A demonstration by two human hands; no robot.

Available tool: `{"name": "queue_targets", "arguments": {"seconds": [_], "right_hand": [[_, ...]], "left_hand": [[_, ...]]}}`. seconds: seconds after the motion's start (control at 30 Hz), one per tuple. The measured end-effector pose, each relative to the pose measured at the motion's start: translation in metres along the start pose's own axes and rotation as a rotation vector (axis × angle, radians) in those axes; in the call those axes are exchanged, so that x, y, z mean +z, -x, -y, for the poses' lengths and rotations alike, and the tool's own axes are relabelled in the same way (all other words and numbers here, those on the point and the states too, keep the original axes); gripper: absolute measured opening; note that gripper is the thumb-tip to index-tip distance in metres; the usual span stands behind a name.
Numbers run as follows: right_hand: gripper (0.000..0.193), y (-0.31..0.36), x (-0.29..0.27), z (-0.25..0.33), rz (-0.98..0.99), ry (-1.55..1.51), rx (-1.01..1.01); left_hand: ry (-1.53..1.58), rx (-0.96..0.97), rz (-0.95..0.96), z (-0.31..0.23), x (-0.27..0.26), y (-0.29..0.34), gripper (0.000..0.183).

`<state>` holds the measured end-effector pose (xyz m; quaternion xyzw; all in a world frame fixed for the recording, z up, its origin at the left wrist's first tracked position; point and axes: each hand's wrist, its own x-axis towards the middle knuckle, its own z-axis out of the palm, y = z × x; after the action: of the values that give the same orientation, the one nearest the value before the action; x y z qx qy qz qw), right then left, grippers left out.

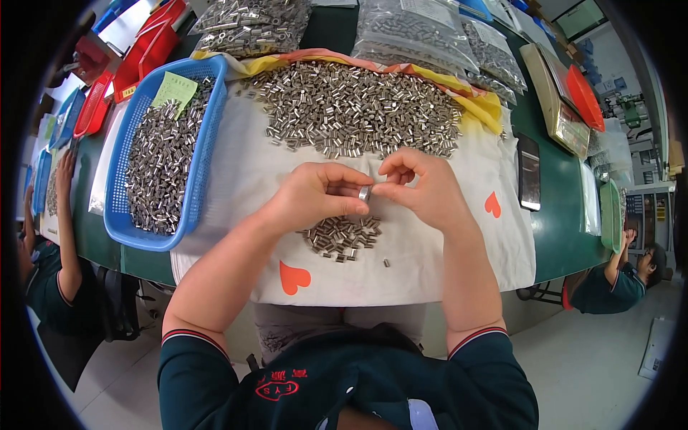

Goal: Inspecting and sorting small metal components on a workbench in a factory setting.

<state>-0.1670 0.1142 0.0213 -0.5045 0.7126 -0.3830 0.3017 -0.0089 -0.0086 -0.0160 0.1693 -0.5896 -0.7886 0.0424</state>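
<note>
Between the thumb and fingers of my left hand [315, 192] is a short shiny metal cylinder [365, 193], held above the cloth. My right hand [421, 188] is closed in a pinch right beside the cylinder's end; whatever its fingertips hold is too small to make out. Just below both hands lies a small pile of short metal sleeves [342, 236] on the white cloth [401, 279]. One loose sleeve [386, 263] rests apart from that pile. Beyond my hands spreads a much larger heap of similar metal sleeves [358, 107].
At left stands a blue perforated basket [115, 208] full of metal pieces, with a yellow-green note [174, 92]. Plastic bags of metal parts [412, 36] line the back. A phone [529, 172] lies at right, near a red tray [584, 98]. People sit on both sides.
</note>
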Motion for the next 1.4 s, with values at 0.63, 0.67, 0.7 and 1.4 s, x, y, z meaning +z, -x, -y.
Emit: {"name": "queue_targets", "arguments": {"seconds": [0.63,0.67,0.7,1.4], "right_hand": [[0.006,-0.001,0.017,0.002,-0.069,-0.325,-0.058],[0.006,0.0,0.018,0.002,-0.07,-0.325,-0.056],[0.007,-0.001,0.018,0.002,-0.1,-0.239,-0.095],[0.01,0.001,0.014,0.004,-0.041,-0.078,-0.09]], "left_hand": [[0.179,0.09,-0.073,0.001,-0.005,-0.003,0.035],[0.179,0.088,-0.071,0.001,-0.005,-0.003,0.035],[0.179,0.085,-0.071,0.0,-0.004,-0.003,0.035],[0.042,0.033,-0.052,-0.004,-0.003,-0.003,0.033]]}}
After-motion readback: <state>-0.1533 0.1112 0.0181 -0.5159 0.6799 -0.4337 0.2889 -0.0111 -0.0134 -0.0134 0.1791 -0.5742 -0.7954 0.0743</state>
